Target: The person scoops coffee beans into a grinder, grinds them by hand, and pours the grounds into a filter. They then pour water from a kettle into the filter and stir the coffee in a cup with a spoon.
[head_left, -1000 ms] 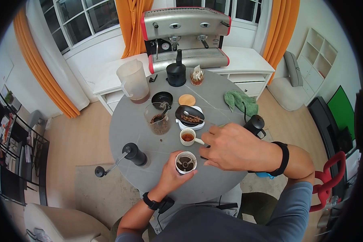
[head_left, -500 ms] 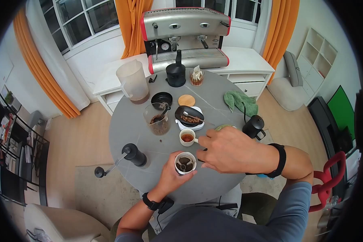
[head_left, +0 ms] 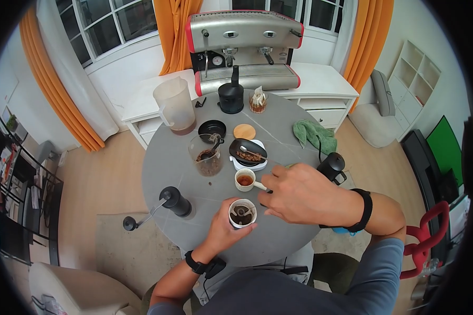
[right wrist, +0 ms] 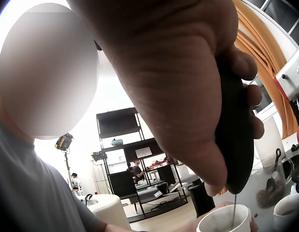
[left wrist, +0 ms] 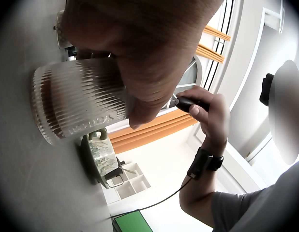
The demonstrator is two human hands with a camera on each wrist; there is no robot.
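Note:
My left hand (head_left: 222, 231) grips a ribbed clear glass (left wrist: 82, 99), with brown in its lower part. From above, a white rim (head_left: 242, 201) surrounds dark contents and a three-armed piece (head_left: 242, 211). Beside it, my right hand (head_left: 306, 194) holds a smooth black-handled tool (right wrist: 236, 140), fingers wrapped round the handle. From its lower end a thin metal shaft (right wrist: 234, 210) reaches down inside the white rim. Just beyond stands a small cream cup (head_left: 244, 180) of reddish-brown liquid.
A hand grinder (head_left: 175, 201) stands left on the grey table (head_left: 268, 247). Farther back are a beaker (head_left: 207, 163) of beans, a bean scoop (head_left: 248, 151) on a white scale, and a frosted jug (head_left: 174, 105). A black kettle (head_left: 331, 167) and green cloth (head_left: 315, 134) lie right.
My right hand has shifted slightly left and then back right beside the glass. My left hand keeps its grip; the objects on the table stay in place.

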